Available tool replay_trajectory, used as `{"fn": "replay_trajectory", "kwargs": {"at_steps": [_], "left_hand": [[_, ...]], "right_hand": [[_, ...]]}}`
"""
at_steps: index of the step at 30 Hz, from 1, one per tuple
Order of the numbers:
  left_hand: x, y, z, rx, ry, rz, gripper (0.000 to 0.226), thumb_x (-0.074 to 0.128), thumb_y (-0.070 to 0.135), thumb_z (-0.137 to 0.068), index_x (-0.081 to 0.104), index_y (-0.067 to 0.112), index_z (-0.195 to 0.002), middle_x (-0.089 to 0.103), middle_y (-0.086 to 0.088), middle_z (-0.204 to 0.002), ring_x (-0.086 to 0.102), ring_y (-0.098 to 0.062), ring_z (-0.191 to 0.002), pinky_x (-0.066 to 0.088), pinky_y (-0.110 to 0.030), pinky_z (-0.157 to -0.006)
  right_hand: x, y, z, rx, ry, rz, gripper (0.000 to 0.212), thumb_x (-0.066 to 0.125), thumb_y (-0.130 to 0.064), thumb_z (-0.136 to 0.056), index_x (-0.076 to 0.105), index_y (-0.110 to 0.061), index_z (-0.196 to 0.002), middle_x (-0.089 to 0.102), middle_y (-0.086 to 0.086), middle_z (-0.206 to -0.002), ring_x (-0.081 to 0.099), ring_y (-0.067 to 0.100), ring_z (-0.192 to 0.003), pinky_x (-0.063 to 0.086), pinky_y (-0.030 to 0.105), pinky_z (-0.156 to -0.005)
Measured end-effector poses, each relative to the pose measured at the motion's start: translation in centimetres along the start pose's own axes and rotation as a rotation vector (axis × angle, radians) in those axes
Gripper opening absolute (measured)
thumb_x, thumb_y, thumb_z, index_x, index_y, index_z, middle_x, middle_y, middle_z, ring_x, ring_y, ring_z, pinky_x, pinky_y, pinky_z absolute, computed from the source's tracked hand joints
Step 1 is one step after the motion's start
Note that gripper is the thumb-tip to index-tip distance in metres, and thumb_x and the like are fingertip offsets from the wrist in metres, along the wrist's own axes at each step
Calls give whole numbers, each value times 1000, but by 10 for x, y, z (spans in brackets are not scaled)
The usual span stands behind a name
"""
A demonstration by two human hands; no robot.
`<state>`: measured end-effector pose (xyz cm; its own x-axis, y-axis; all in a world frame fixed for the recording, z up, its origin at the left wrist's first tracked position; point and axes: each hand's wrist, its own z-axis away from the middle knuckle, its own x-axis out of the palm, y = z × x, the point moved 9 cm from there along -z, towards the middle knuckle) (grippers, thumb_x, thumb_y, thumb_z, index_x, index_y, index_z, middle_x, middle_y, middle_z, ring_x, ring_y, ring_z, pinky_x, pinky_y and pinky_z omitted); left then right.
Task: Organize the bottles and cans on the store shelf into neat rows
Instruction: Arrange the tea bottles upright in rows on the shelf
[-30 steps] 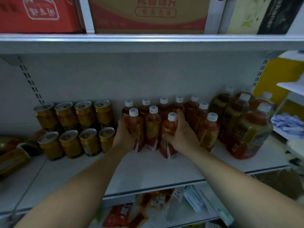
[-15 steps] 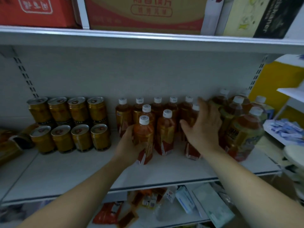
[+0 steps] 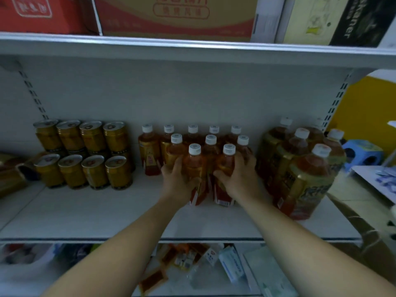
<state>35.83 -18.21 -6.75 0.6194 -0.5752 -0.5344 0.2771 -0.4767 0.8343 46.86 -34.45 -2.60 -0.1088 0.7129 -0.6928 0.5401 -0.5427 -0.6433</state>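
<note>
Small amber tea bottles with white caps stand in a cluster at the middle of the white shelf (image 3: 107, 213). My left hand (image 3: 176, 182) grips the front left bottle (image 3: 194, 168). My right hand (image 3: 237, 179) grips the front right bottle (image 3: 227, 166) beside it. The two front bottles stand side by side, almost touching. Behind them stand two more rows of the same bottles (image 3: 211, 142). Gold cans (image 3: 85, 155) sit in stacked rows to the left. Larger tea bottles (image 3: 308, 174) are grouped at the right.
Cardboard boxes (image 3: 175, 16) fill the shelf above. Some cans (image 3: 12, 176) lie on their sides at the far left. The lower shelf holds packets and small boxes (image 3: 231, 266). A blue stool (image 3: 362, 153) stands at the right beyond the shelf.
My right hand left the bottles further right and now grips the front right bottle. My left hand still holds the front left bottle, which now stands next to it.
</note>
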Motion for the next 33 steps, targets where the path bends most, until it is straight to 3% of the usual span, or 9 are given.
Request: {"fn": "replay_trajectory", "kwargs": {"at_steps": [3, 5, 8, 12, 16, 20, 23, 27, 33], "left_hand": [[1, -2, 0, -33, -29, -19, 85, 69, 32, -80, 15, 34, -145, 17, -8, -142, 36, -32, -125, 33, -36, -102], [-5, 0, -1, 14, -92, 11, 87, 72, 30, -77, 17, 35, -144, 27, -6, -143, 35, -28, -128, 35, -40, -104], [-23, 8, 2, 107, -241, 46, 60, 70, 26, -80, 37, 47, -125, 53, 13, -122, 48, -18, -122, 49, -30, -90], [-90, 1, 8, 161, -224, -134, 34, 67, 35, -83, 53, 48, -112, 61, 24, -109, 56, 5, -103, 46, -23, -86], [-172, -42, 21, 118, -197, -539, 61, 62, 36, -87, 34, 26, -140, 46, 0, -137, 44, -21, -127, 37, -33, -101], [-275, -99, 54, -52, -71, -533, 71, 64, 47, -82, 29, 36, -143, 35, 1, -148, 44, -22, -126, 38, -28, -91], [-351, -145, 80, -142, -43, -592, 77, 64, 51, -81, 27, 30, -146, 32, -3, -150, 38, -23, -131, 35, -31, -100], [-429, -190, 110, -216, -31, -635, 75, 64, 46, -80, 32, 23, -143, 41, -7, -143, 44, -24, -124, 37, -30, -94], [-525, -250, 134, -329, 19, -622, 76, 63, 41, -84, 25, 21, -147, 35, -6, -148, 40, -24, -129, 36, -35, -105]], "right_hand": [[2, 5, 1, 55, -42, -44, 93, 75, -46, -75, 22, -22, -148, 23, 11, -150, 32, 31, -135, 30, 38, -105], [-9, 3, 0, 53, 11, 7, 102, 77, -50, -71, 19, -18, -148, 25, 12, -149, 27, 30, -135, 28, 41, -107], [-30, -28, -10, -85, 93, 205, 99, 70, -56, -74, 20, -13, -148, 28, 14, -149, 23, 32, -136, 24, 44, -110], [-9, -96, -26, -279, -96, 312, 81, 56, -62, -82, 31, -18, -145, 36, 9, -147, 30, 28, -136, 26, 43, -110], [49, -170, -20, -348, -292, 316, 77, 54, -62, -83, 34, -18, -144, 40, 9, -146, 36, 29, -132, 34, 42, -104], [125, -260, 5, -420, -427, 327, 78, 54, -65, -81, 37, -20, -142, 41, 9, -146, 43, 30, -127, 40, 38, -97], [183, -329, 33, -427, -524, 266, 83, 54, -68, -80, 30, -24, -146, 36, 4, -151, 42, 28, -130, 40, 38, -99], [246, -399, 66, -469, -574, 225, 80, 54, -65, -84, 32, -20, -146, 35, 7, -150, 40, 28, -130, 38, 36, -97], [328, -476, 99, -480, -667, 221, 84, 55, -63, -84, 23, -20, -150, 29, 9, -153, 34, 30, -135, 36, 42, -105]]}}
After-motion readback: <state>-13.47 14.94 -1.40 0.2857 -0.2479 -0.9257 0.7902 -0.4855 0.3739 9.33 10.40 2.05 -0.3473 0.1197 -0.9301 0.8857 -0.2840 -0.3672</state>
